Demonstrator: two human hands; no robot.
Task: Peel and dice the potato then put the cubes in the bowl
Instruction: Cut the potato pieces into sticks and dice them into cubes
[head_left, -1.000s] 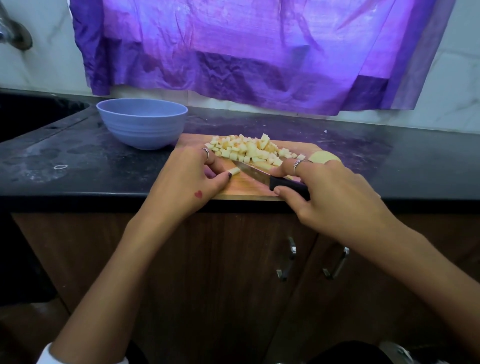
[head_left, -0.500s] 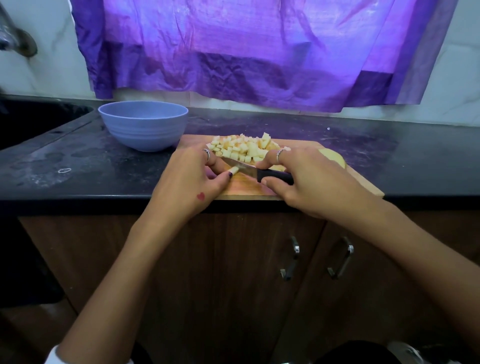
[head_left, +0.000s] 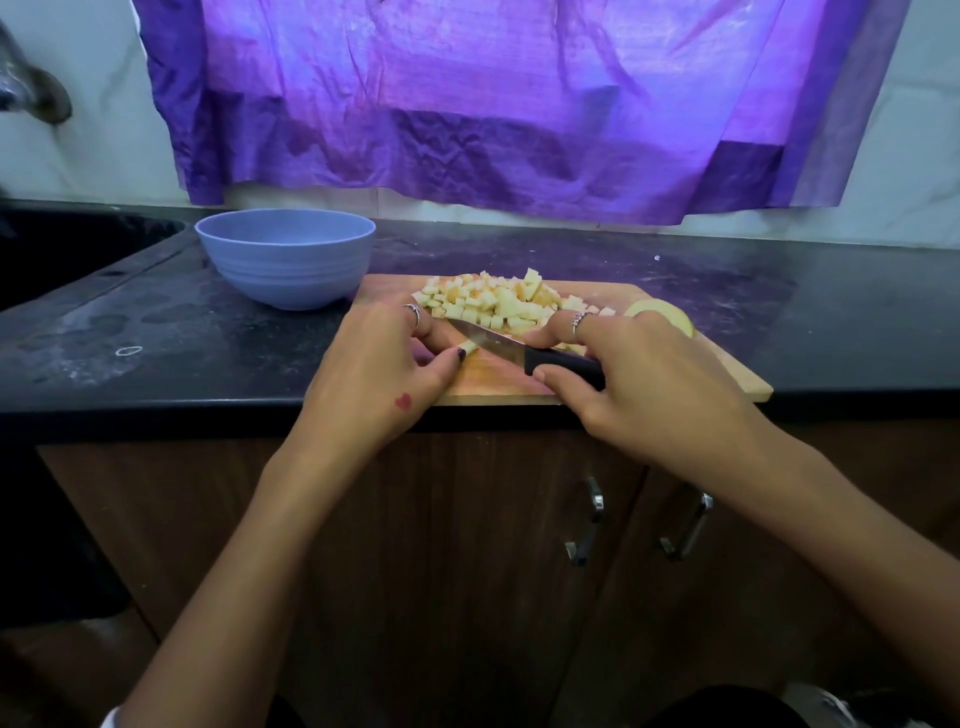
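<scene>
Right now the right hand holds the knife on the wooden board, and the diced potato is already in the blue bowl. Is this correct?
Not quite. In the head view the diced potato lies heaped on the wooden board, not in the blue bowl. The right hand does hold the knife.

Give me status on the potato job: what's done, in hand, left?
Done: most of the potato is diced, a pile of cubes on the cutting board. In hand: right hand grips the knife, cutting a small strip pinched by the left hand. Left: a peeled chunk is uncut, and the bowl shows no cubes from this angle.
</scene>
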